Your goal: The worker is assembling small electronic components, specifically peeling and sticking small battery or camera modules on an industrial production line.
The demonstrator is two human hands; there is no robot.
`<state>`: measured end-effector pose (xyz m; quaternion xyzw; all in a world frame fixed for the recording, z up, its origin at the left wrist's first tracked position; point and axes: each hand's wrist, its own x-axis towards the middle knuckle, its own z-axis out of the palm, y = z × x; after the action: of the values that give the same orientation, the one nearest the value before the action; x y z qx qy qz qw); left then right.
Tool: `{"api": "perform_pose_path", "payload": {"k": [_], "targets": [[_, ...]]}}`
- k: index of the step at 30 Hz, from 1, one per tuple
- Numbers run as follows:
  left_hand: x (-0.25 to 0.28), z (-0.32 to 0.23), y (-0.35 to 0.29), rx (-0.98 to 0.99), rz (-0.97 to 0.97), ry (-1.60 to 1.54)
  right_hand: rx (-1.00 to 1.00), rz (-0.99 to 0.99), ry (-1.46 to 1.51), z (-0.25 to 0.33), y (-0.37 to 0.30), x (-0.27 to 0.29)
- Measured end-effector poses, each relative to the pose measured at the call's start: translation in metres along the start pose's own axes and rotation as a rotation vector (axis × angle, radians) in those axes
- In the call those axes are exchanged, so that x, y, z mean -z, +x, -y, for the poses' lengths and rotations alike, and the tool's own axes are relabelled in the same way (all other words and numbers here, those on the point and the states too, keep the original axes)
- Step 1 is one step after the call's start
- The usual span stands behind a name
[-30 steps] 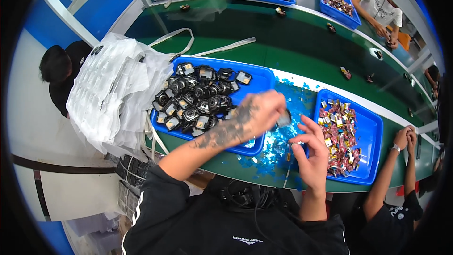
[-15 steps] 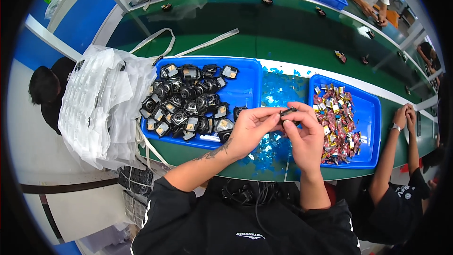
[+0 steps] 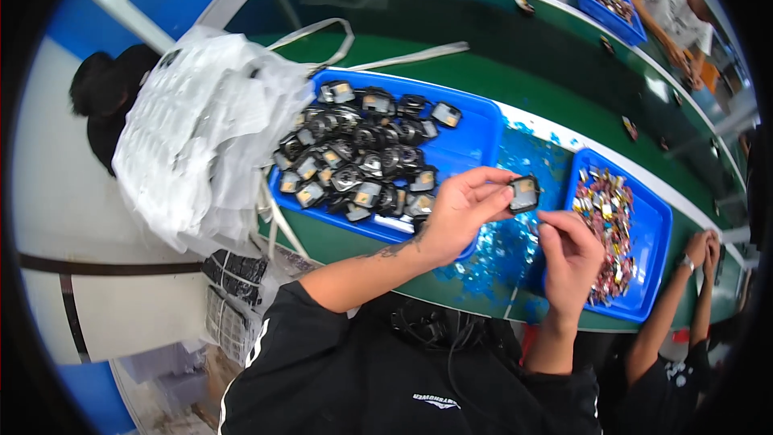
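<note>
My left hand (image 3: 467,213) pinches a small square black part (image 3: 524,193) with a grey face, upright between thumb and fingers. Just to its right, my right hand (image 3: 573,254) is closed, thumb against forefinger, its tips a little apart from the part; whatever it may hold is too small to make out. Left of my hands, a blue tray (image 3: 475,137) bears a heap of similar black parts (image 3: 346,149), some showing round lens-like faces. On the right stands another blue tray (image 3: 644,270), with many small pink, white and gold pieces (image 3: 612,225) in it.
Bits of blue film (image 3: 515,238) litter the green table between the trays. Stacked white plastic sheets (image 3: 213,141) stand at the left. Beyond runs a green conveyor belt (image 3: 515,76) carrying scattered small parts. A co-worker's hands (image 3: 702,250) are at the right; another person (image 3: 672,12) sits across.
My hands have drawn apart; the black part, earlier edge-on between both, now stays in my left hand with its grey face showing. The whole view has shifted and tilted.
</note>
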<state>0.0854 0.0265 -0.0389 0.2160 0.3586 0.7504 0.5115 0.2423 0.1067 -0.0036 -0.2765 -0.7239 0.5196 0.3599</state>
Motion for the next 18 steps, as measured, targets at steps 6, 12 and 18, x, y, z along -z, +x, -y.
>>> {"api": "perform_pose_path", "payload": {"k": [6, 12, 18], "targets": [[0.002, 0.0, -0.003, -0.037, 0.069, 0.077, 0.047, -0.062, -0.262, 0.018, 0.009, -0.015], [-0.003, 0.001, -0.008, -0.023, 0.088, 0.223, 0.041, -0.06, -0.272, 0.017, 0.011, -0.014], [-0.005, 0.003, -0.009, -0.075, 0.12, 0.198, -0.023, -0.035, -0.166, 0.018, 0.012, -0.012]]}}
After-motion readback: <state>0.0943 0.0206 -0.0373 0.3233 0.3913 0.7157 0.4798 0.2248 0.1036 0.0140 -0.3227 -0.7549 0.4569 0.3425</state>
